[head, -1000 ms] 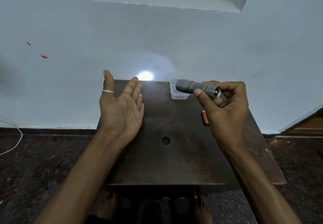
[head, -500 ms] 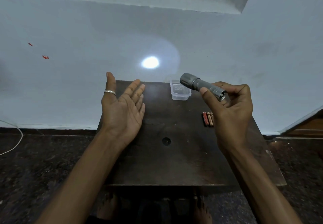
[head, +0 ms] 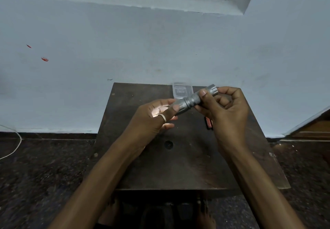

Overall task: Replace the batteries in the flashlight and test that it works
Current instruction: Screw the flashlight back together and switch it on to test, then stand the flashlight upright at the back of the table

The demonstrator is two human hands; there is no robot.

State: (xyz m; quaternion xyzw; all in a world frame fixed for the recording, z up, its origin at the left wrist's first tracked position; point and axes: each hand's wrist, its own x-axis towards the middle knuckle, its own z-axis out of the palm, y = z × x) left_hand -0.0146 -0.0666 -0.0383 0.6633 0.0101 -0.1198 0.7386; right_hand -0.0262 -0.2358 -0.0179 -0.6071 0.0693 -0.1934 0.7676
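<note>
Swung off the wall, the knurled grey metal flashlight point(head: 192, 101) now lights the left hand point(head: 151, 116) curled round its head, right hand point(head: 227, 110) gripping its tail, so it apparently works.

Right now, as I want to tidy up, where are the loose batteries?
In the head view, the batteries lie on the table, right of centre, partly hidden behind the right hand.

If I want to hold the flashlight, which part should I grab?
Grab the rough, knurled middle of the flashlight, coming from the right side as the right hand does. That ridged band probably slips less, and it keeps your fingers off the lit front end, which points into the left hand.
</note>
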